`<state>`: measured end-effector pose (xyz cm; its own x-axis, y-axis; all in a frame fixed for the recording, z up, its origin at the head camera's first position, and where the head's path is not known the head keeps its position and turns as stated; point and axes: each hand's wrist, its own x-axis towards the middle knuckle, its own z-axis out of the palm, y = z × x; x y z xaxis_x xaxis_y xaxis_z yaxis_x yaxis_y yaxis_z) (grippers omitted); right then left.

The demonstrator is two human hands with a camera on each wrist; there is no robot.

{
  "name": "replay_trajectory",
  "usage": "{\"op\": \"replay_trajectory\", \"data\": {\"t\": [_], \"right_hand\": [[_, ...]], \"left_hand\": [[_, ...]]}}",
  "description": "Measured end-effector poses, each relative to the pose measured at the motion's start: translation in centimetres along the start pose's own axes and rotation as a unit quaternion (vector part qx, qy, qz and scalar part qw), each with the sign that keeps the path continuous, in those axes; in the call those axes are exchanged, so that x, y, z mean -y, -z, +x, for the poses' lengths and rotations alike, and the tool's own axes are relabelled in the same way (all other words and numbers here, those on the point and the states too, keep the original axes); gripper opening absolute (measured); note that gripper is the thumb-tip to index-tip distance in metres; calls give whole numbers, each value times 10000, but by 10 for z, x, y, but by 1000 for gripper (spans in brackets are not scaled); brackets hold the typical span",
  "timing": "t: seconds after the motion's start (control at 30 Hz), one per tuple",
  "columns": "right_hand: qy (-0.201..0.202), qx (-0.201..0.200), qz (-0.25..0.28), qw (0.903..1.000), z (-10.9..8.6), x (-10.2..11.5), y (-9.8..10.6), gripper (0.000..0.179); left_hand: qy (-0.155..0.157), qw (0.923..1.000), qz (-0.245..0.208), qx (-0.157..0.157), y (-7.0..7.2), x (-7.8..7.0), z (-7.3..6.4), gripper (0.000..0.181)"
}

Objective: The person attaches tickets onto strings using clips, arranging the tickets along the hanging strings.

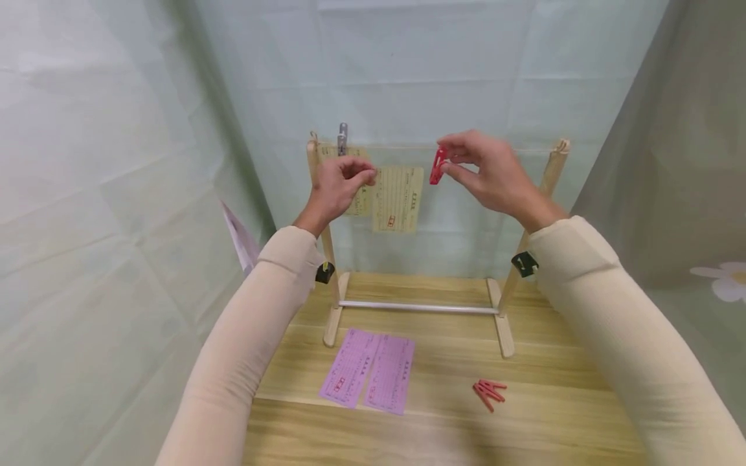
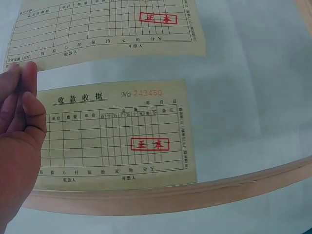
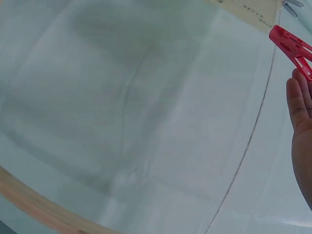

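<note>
My left hand (image 1: pixel 337 189) pinches a yellow receipt slip (image 1: pixel 399 197) by its upper left corner, just below the string (image 1: pixel 408 147) of a wooden stand. A second yellow slip (image 1: pixel 359 206) hangs from the string at the left under a grey clothespin (image 1: pixel 342 137), partly covered by my left hand. In the left wrist view the held slip (image 2: pixel 107 29) appears above the hanging slip (image 2: pixel 117 131). Between thumb and fingers, my right hand (image 1: pixel 495 169) holds a red clothespin (image 1: pixel 438 166) near the string, to the right of the held slip and apart from it.
The stand's posts (image 1: pixel 553 169) rise at both sides, joined low down by a white rod (image 1: pixel 419 307). Two purple slips (image 1: pixel 392 375) lie on the wooden table (image 1: pixel 431 440). Red clothespins (image 1: pixel 488 392) lie to their right. A pale sheet (image 1: pixel 240 241) shows beside my left sleeve.
</note>
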<state>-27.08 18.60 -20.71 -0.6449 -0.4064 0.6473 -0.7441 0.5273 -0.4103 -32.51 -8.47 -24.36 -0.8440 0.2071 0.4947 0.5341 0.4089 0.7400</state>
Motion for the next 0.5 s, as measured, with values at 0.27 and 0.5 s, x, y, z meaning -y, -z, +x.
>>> {"op": "replay_trajectory", "data": {"t": [0.27,0.5], "right_hand": [[-188,-55,-98,9998,15,4,-1,37],[-315,-87,-159,9993,27,7,-1,38]], "left_hand": [[-32,9999,60,-140,0,-3,6,13],[34,9995,218,-229,0,-8,9,14]]}}
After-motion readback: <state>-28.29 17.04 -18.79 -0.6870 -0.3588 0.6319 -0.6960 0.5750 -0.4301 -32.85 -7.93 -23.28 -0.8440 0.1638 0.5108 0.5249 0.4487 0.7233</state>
